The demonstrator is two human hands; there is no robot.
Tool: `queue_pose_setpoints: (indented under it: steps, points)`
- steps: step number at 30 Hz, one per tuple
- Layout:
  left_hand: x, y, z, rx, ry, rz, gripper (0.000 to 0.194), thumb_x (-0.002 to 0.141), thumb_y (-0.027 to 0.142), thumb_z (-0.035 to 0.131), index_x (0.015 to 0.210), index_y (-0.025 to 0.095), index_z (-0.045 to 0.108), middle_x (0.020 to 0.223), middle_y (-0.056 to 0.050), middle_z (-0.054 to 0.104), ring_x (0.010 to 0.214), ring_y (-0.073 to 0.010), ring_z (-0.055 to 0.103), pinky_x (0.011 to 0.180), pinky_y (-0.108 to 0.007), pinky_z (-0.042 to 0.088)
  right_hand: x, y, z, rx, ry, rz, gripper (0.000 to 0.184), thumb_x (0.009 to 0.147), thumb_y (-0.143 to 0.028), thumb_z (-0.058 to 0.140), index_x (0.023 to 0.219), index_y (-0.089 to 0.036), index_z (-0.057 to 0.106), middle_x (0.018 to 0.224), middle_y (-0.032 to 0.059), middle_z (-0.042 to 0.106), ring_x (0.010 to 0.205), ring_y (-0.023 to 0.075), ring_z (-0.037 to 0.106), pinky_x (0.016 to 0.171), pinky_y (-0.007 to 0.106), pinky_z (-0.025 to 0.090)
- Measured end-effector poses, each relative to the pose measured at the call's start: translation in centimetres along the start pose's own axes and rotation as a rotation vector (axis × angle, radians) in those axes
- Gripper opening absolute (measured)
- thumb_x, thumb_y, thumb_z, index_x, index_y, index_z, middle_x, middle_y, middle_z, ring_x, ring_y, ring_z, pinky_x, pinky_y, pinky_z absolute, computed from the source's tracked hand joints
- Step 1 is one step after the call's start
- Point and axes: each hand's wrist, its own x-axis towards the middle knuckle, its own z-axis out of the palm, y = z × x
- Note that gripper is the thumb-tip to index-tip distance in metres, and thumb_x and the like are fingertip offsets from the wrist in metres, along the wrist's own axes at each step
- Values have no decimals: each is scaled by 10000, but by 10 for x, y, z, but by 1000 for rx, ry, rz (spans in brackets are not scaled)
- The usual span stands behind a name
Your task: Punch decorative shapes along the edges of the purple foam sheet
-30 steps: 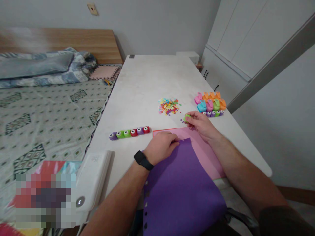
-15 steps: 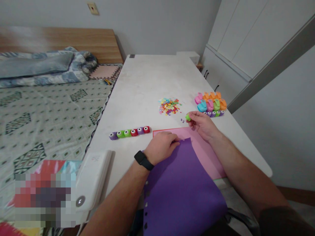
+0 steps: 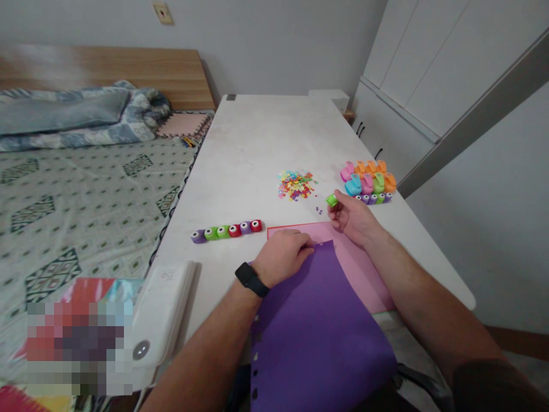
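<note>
Head view shows the left hand (image 3: 285, 256) gripping the purple sheet (image 3: 317, 320) at its far edge, seemingly for steadiness, while the right hand (image 3: 350, 218) pinches the green punch (image 3: 331, 199) just right of purple bits (image 3: 319, 211), perhaps so scraps gather there.

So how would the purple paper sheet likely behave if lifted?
The purple paper sheet would probably flop, since its right edge bows in a curve. It is likely light: the left hand alone steadies its top. The left edge may tear more easily, as a row of holes runs along it.
</note>
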Motion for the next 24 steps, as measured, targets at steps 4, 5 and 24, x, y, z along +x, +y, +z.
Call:
queue_pose_setpoints:
  steps: [4,5,24]
  points:
    - [0,0,0,7,4,3,167,965,261,585,968,199,741,919,-66,752,849,-196,681,781,-306,506,-2,-2,0,15,-78,42,409,805,-592,724,801,-241,514,606,-51,537,458,96,342,408,238,172]
    - [0,0,0,11,6,5,165,964,261,586,964,198,739,917,-66,752,844,-196,681,778,-306,505,-2,-2,-1,17,-92,53,410,809,-590,717,793,-242,503,592,-58,514,444,91,304,408,241,151]
    - [0,-1,1,22,5,12,168,968,270,589,959,190,737,903,-70,743,842,-199,677,780,-305,500,6,-3,-4,119,-59,143,356,809,-452,731,714,-224,474,522,-74,381,423,75,203,361,227,121]
